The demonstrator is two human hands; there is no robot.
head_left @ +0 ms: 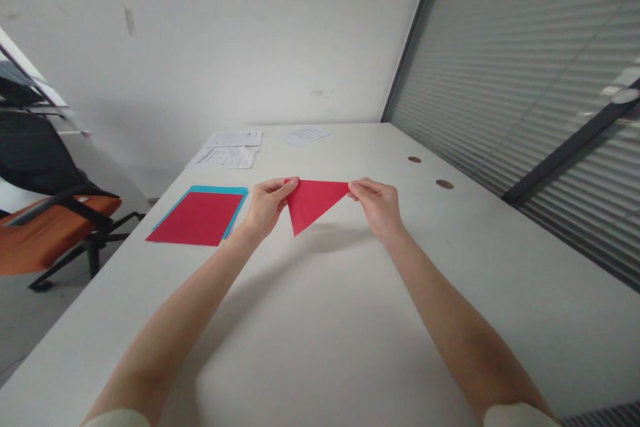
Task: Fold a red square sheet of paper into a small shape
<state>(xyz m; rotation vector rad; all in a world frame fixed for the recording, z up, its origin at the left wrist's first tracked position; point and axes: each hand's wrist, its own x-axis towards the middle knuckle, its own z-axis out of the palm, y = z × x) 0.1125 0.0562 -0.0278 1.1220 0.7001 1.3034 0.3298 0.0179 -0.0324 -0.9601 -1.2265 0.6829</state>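
A red paper triangle (314, 201) is held up above the white table (330, 333), one point hanging down. My left hand (269, 203) is closed on its upper left corner, the thumb lying on the front face. At the upper right corner, my right hand (377, 203) pinches the paper between thumb and fingers. The paper's top edge runs nearly level between both hands. To the left of my left hand lies a red sheet (197, 217) on top of a blue sheet (220, 189), whose edge shows along the back and right.
Printed papers (227, 157) lie at the back left, with another printed sheet (306, 137) near the wall. Two round holes (445, 184) mark the table's right side, beside a blind-covered glass partition (525, 67). An orange-seated chair (55, 227) stands left of the table.
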